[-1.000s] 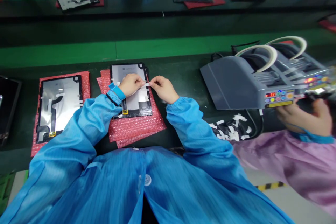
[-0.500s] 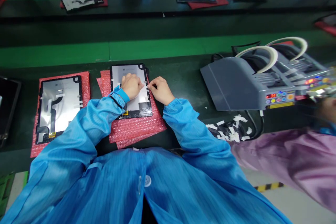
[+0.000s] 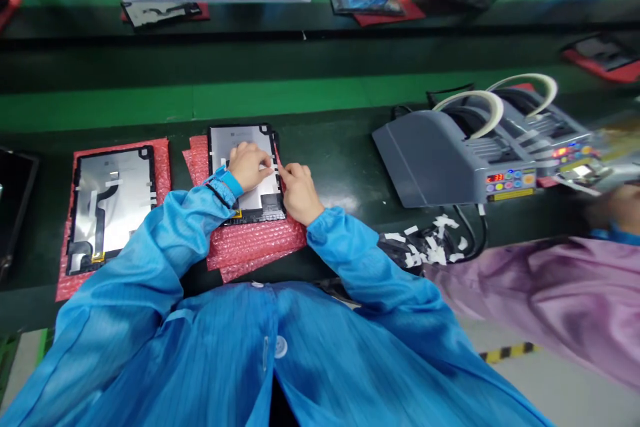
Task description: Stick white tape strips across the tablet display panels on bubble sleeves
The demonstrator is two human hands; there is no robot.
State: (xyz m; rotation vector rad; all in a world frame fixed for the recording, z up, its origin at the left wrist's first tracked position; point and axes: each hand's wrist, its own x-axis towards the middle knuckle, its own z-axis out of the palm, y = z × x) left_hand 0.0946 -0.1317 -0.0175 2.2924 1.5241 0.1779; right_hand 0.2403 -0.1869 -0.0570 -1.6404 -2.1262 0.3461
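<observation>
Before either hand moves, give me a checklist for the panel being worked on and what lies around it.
1. Left hand on the panel: ok.
2. Right hand at the panel's right edge: ok.
3. Red bubble wrap beneath the panel: ok.
4. Panel face uncovered: not ok, left hand hides part.
5. Anything pinched in the left hand: cannot tell.
6. White scraps apart from the panel: ok.

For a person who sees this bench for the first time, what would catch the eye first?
Probably the left hand and right hand, at a silver-backed panel on red bubble wrap left of centre. Farther left lies a similar panel; to the right stand two grey machines with glowing displays.
</observation>
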